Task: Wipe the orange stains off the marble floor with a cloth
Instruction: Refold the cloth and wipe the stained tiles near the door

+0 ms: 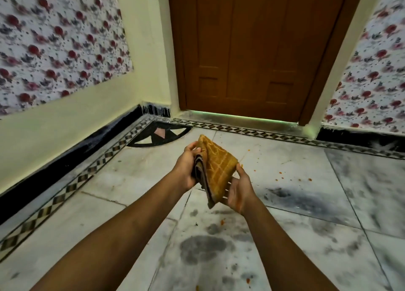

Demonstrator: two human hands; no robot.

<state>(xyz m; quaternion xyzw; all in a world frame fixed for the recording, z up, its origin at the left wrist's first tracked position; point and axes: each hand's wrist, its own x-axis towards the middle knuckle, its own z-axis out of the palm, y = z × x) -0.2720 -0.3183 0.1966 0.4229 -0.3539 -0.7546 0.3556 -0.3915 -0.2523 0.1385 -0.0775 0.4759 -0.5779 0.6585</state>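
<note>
A folded mustard-yellow cloth [215,168] with pale check lines is held up in the air between both hands, above the marble floor [295,203]. My left hand [186,168] grips its left edge, fingers curled over the top. My right hand [238,190] supports it from below and the right. Small orange stains [281,172] dot the floor to the right of the hands, with more orange specks [222,221] nearer me and one orange spot [247,281] at the bottom edge.
A closed brown wooden door [252,49] stands straight ahead. Cream walls with floral wallpaper [54,45] and a black skirting [65,157] flank it. A checkered inlay border [72,185] runs along the floor's edge. Dark grey veins mark the tiles [203,247].
</note>
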